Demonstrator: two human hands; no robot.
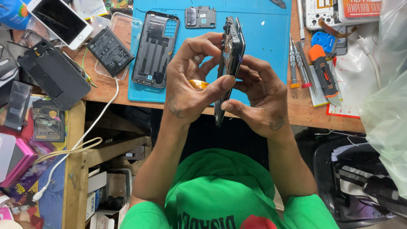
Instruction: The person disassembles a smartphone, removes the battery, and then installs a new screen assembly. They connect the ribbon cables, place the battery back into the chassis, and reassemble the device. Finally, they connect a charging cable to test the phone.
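we hold an opened phone body (231, 63) edge-on between both hands, raised above the near edge of the table (305, 111), so that we look along its thin side. our left hand (190, 80) is clenched on the phone's left face, thumb stretched across to press its lower edge, the fingers curled over the top; a ring sits on one finger. our right hand (260, 95) grasps the phone from the other side, thumb tip near the bottom of the frame and fingers bent against its back. a small yellow-orange thing (198, 84) peeks out from behind the left fingers (we cannot tell what it is).

behind the hands lies a blue work mat (263, 38), and on it a black phone back cover (154, 48), inside face up, with a small dark camera plate (200, 17) just beside its top corner. left of the mat a black battery (110, 51) rests on a clear case, and farther left a white phone (59, 20) lies face up near a dark phone frame (53, 74). a white cable (80, 140) trails off the table's edge and down. right of the mat are two slim screwdrivers (296, 63) and an orange-and-black utility knife (324, 74), side by side. a green shirt (220, 195) fills the bottom of the view.
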